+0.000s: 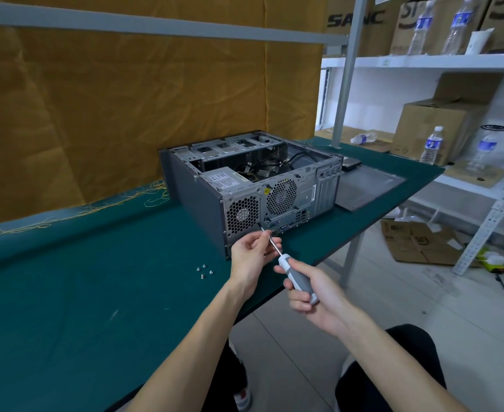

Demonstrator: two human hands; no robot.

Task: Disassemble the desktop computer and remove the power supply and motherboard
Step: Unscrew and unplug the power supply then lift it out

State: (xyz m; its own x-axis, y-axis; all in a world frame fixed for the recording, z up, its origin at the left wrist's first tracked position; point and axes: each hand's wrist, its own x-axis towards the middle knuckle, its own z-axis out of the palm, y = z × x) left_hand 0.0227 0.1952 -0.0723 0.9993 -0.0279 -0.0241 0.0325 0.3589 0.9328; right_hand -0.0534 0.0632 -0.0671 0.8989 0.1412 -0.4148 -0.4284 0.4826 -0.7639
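A grey desktop computer case [197, 200] lies on its side on the green table [66, 292], its top panel off and its rear facing me. The silver power supply [225, 179] sits inside at the near left, with cables behind it. My right hand [313, 292] grips the grey-and-white handle of a screwdriver [292, 270]. The tip touches the rear panel beside the power supply's fan grille [242, 215]. My left hand [252, 251] pinches the screwdriver's metal shaft near the tip.
Several loose screws [204, 270] lie on the table left of my left hand. The removed side panel [369, 185] rests right of the case. White shelving [452, 62] with cardboard boxes and water bottles stands to the right. Flattened cardboard [417, 240] lies on the floor.
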